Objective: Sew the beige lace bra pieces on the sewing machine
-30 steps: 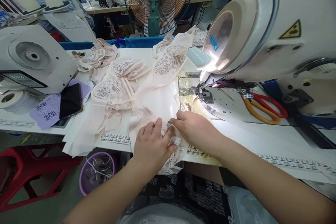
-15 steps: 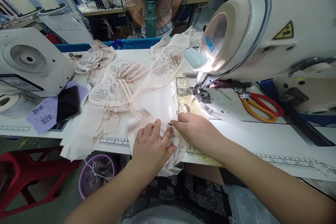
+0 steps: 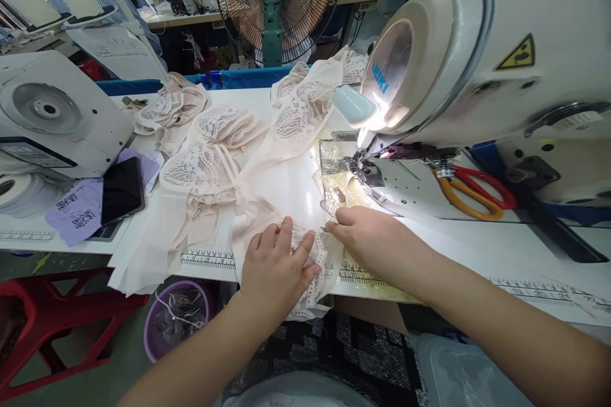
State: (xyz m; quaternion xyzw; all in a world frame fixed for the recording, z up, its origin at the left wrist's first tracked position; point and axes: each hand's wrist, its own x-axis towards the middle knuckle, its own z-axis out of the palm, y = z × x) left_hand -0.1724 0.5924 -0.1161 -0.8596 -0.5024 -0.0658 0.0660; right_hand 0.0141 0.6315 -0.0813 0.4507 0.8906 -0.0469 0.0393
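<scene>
From where I stand, I see the left hand (image 3: 277, 261) lying over the lace piece (image 3: 319, 273), with its fingers a little spread and its palm down, gripping nothing. This pale lace piece is at the front of the counter (image 3: 296, 187), between the person and the sewing machine (image 3: 443, 63), and its lower end hangs over the edge. The right hand (image 3: 365, 235) has its fingers closed around a small metal tool (image 3: 325, 229); only a little of it shows, so I cannot tell which kind it is. Its tip is near the lace, but whether it touches I cannot say. To do this well, in my opinion, the left fingers should press the cloth flat close to the tip, yet stay out of its way. The tip should move low and gently, because the open holes of lace can catch easily. The hanging end may also pull the cloth, so supporting it would be wise.
</scene>
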